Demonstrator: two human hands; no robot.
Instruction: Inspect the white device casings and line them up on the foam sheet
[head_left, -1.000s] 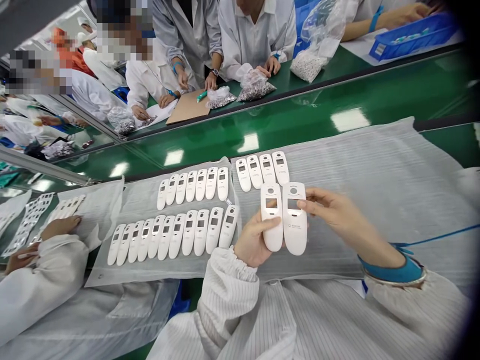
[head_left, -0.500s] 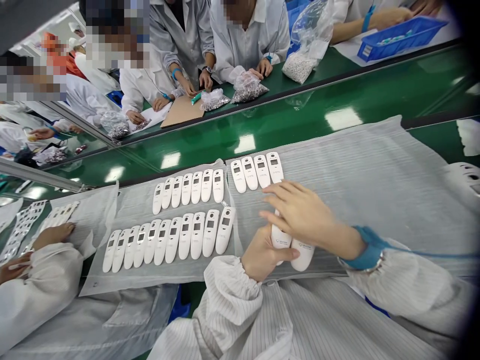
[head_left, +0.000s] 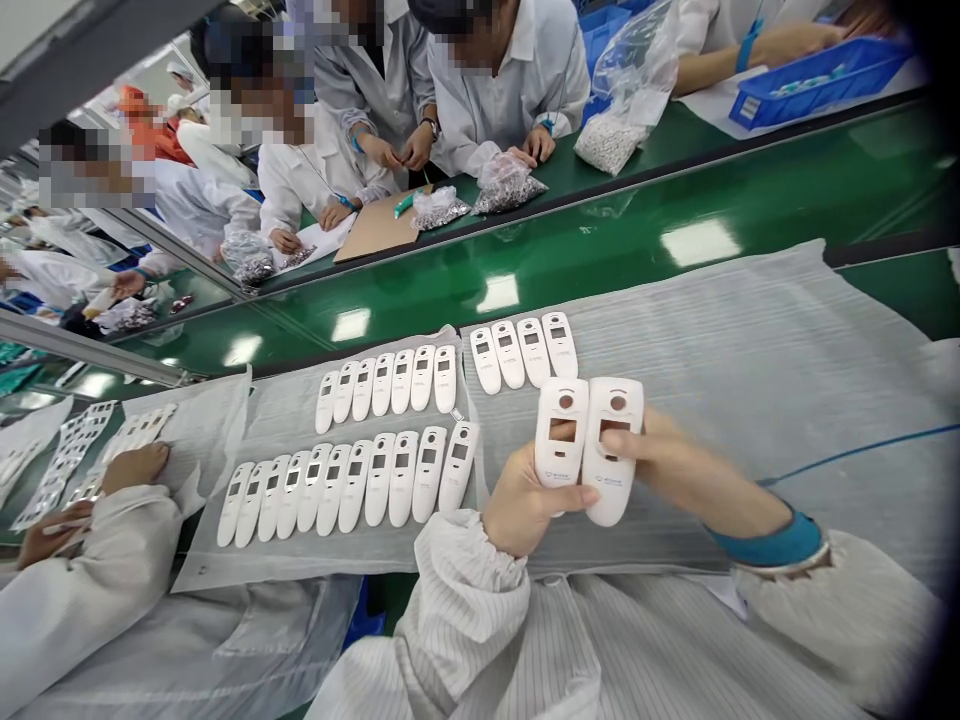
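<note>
Side by side, upright and face towards me, are two white plastic device covers, a left one (head_left: 561, 472) and a right one (head_left: 611, 495). Each has a round hole and a rectangular window, with skin showing through the windows. My left hand (head_left: 519, 502) grips the left cover from below, its thumb lying across to the right cover. My right hand (head_left: 671, 462) is closed on the right cover, with the thumb over its window and the fingers hidden behind. Just beyond them, a short row of similar covers (head_left: 533, 352) lies on the foam sheet (head_left: 697, 370).
To the left, two more rows of covers (head_left: 379, 480) lie on another foam sheet. A co-worker's sleeve (head_left: 112, 560) and hands are at far left. Across the green conveyor (head_left: 420, 290), people handle small parts near plastic bags (head_left: 611, 140) and a blue tray (head_left: 817, 85).
My right hand has moved from above the covers to their right side and now grips one. The covers have been raised and their windows uncovered.
</note>
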